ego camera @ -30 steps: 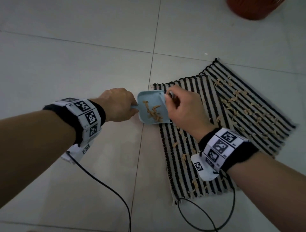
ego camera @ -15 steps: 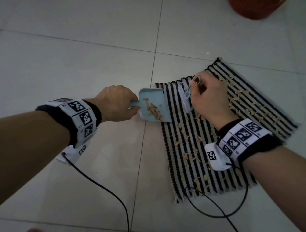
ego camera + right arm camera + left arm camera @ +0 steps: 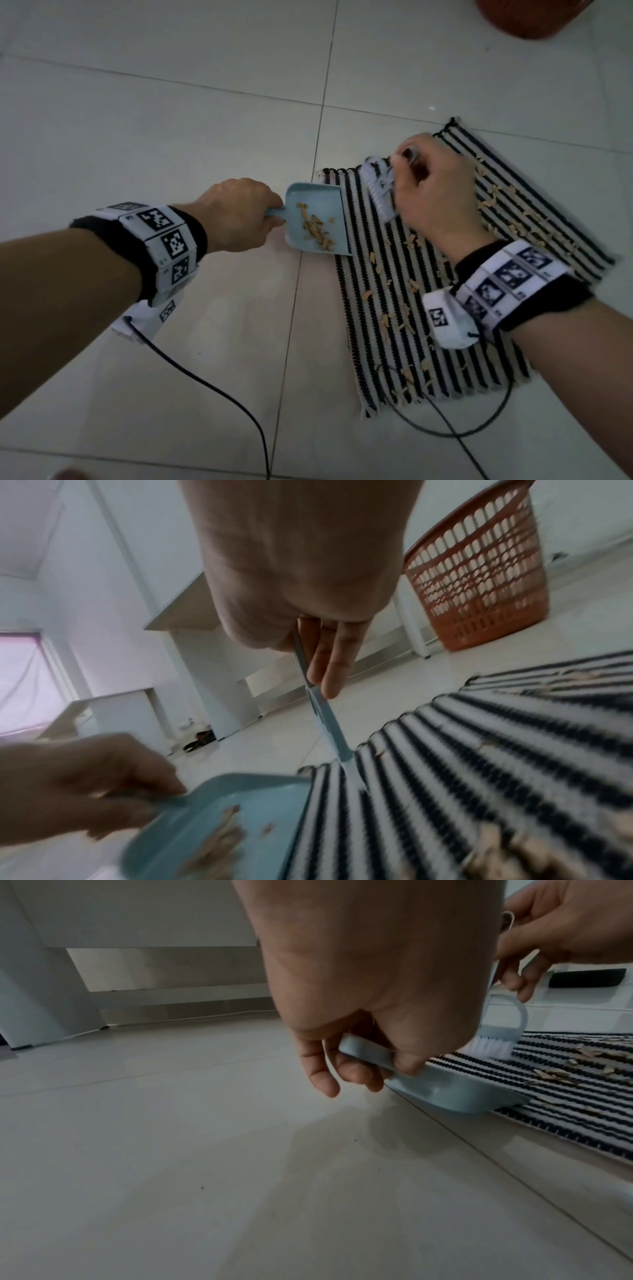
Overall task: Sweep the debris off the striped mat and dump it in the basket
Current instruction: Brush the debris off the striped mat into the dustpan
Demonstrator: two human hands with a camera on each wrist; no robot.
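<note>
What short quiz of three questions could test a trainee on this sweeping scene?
1. True or false: the dustpan is empty.
2. Which hand holds the brush? A) left B) right
3. Fill in: the dustpan's lip rests on the edge of the ___.

Key:
1. False; debris lies in it, and more is scattered on the mat.
2. B; the right hand grips the brush, the left hand grips the dustpan's handle.
3. mat
</note>
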